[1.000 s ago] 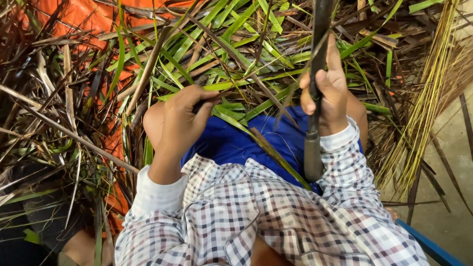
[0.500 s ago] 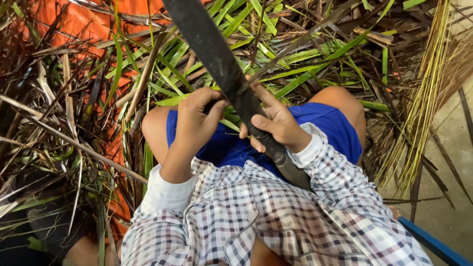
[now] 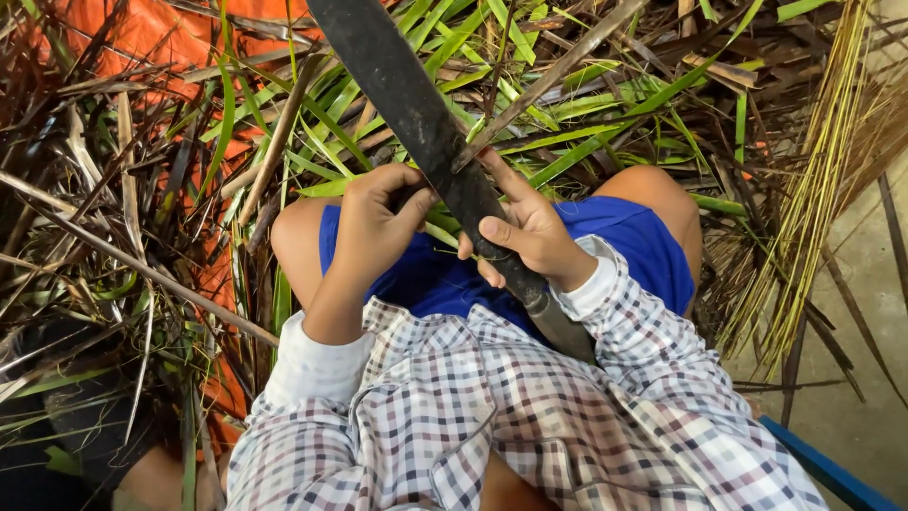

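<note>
A heap of palm leaves (image 3: 530,104), green blades mixed with dry brown ones, spreads beyond both hands and off to the left, lying over an orange sheet (image 3: 170,38) that shows through at the far left. To the right of the hands, a bundle of thin yellow-green leaf ribs (image 3: 813,189) slants down towards a bare concrete floor (image 3: 870,284). Near the person's right elbow, a blue edge (image 3: 823,468) cuts the lower corner. The person sits in a checked shirt (image 3: 492,416) and blue shorts (image 3: 624,237), knees bare beneath the hands.

Across the lap runs a long knife (image 3: 416,114), its broad blade dark, dull and mottled, narrowing to a dark rounded handle. Its long axis lies on a diagonal: the blade points up and away to the left, running out of view past the hands, while the handle end points back towards the person's right side, just beside the right cuff.

The right hand (image 3: 530,237) is closed around the knife where the blade meets the handle, fingers wrapped under and thumb lying along the blade. The left hand (image 3: 374,227), just beside it and touching the blade's near edge, is curled nearly closed, fingertips pinching a narrow green leaf strip (image 3: 440,234) against the blade.
</note>
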